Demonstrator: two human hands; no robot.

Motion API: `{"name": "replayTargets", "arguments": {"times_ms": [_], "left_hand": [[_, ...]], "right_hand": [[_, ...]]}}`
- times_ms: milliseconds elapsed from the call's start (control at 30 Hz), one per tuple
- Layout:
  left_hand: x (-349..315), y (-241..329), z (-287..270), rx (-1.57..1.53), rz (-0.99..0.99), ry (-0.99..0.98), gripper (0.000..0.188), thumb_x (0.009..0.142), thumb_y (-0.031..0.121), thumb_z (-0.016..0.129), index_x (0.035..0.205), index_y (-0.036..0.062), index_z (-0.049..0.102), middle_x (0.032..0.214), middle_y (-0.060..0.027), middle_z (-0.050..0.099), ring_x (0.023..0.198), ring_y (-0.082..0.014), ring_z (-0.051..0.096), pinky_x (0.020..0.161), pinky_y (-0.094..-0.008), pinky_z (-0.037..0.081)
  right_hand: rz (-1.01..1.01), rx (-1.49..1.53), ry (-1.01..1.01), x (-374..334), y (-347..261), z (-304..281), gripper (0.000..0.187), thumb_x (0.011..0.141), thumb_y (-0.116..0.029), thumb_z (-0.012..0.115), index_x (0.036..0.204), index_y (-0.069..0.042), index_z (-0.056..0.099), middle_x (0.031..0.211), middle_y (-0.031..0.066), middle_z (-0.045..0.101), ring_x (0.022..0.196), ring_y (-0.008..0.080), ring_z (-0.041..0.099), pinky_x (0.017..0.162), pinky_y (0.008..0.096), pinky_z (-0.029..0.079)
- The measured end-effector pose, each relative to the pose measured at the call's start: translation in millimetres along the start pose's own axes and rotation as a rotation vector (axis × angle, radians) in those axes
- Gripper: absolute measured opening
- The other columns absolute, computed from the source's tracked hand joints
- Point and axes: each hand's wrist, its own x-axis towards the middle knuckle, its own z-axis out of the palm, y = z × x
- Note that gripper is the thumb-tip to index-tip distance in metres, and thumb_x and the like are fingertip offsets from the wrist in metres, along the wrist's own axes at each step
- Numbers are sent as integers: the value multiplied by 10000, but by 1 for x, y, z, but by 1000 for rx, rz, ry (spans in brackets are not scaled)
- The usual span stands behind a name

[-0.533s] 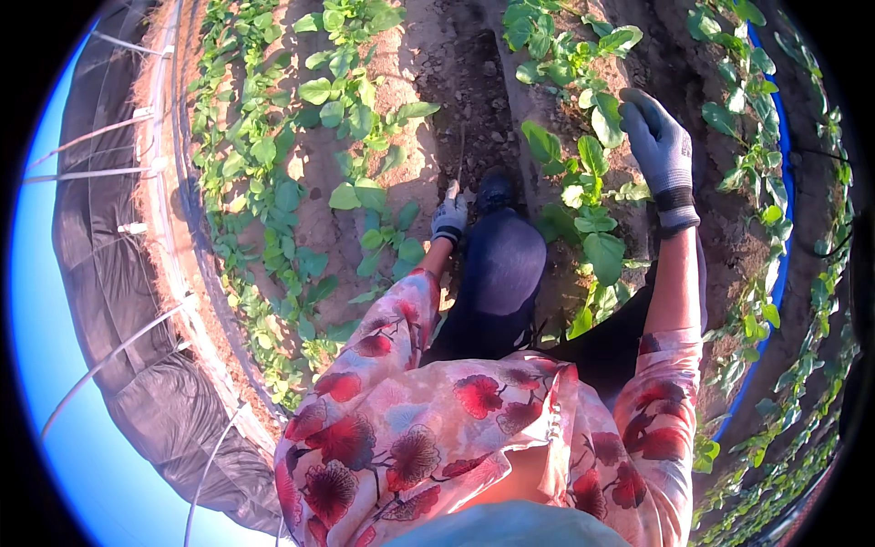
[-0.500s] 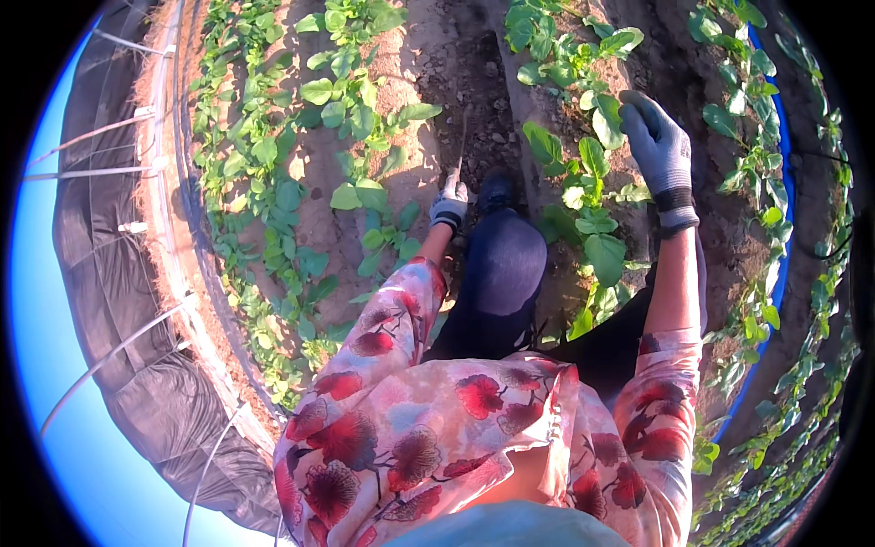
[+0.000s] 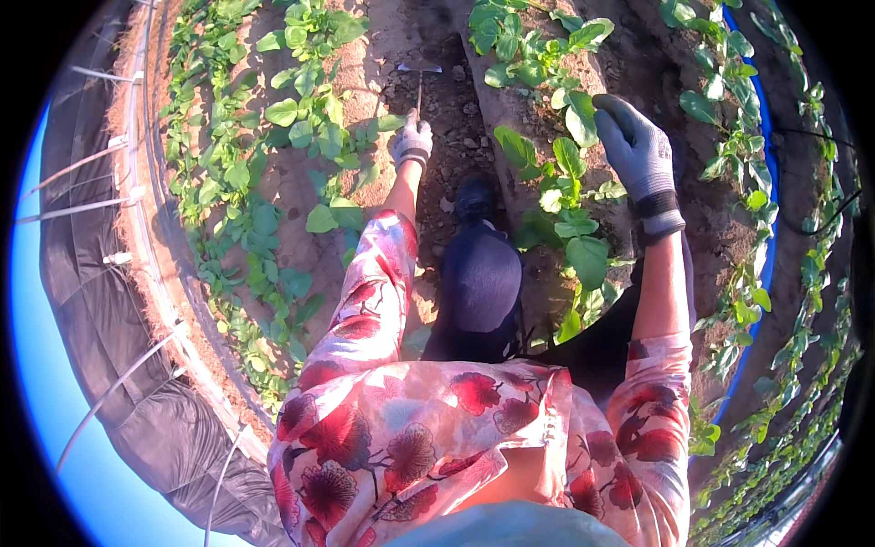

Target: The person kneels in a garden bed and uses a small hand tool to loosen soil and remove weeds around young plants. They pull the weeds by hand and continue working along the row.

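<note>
My left hand [image 3: 413, 143], in a grey-white glove with a dark cuff, is closed around the handle of a small hoe [image 3: 419, 69]. The hoe's thin shaft points away from me, and its wide, flat blade lies at the bare soil of the furrow [image 3: 447, 105]. On the right, my gloved right hand [image 3: 635, 150] hangs over the crop row with its fingers stretched forward and nothing visible in them. Its fingertips are beside a broad leaf of a green leafy plant [image 3: 581, 118]; whether they touch it I cannot tell.
My bent knee [image 3: 481, 283] and dark shoe [image 3: 477, 196] are in the furrow between planted rows. Leafy plants [image 3: 314, 109] grow to the left, more beyond a blue strip [image 3: 768, 219] on the right. Dark sheeting [image 3: 100, 301] with thin curved poles lines the far left.
My left arm has reached forward and slightly left with the hoe, and its blade now shows clearly on the soil. My right hand keeps nearly the same pose as the view shifts a little.
</note>
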Motion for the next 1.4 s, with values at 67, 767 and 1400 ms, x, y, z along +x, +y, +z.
{"name": "replayTargets", "arguments": {"times_ms": [67,767,1400], "left_hand": [[21,30,-26,69,-54,31,460,874,317,508,1322,260,424,717,-75,620,593,-204,602,553,-351,490],[-55,45,-40,472,-23,-118,565,848,343,454,1382,278,281,990,-239,614,912,-387,603,805,-478,468],[-253,-46,-66,214,12,-261,583,853,348,468,1397,220,300,1123,-227,574,964,-379,579,843,-452,447]], "right_hand": [[-19,-11,-6,1,0,2,238,843,-146,578,1055,-50,630,898,61,680,820,63,609,742,238,472],[-76,1,54,-4,2,-4,250,823,-240,567,1024,-108,638,932,119,645,850,272,633,734,333,491],[-16,-23,12,2,3,-2,255,842,-189,580,1057,-61,633,946,87,677,850,117,641,763,258,477]]}}
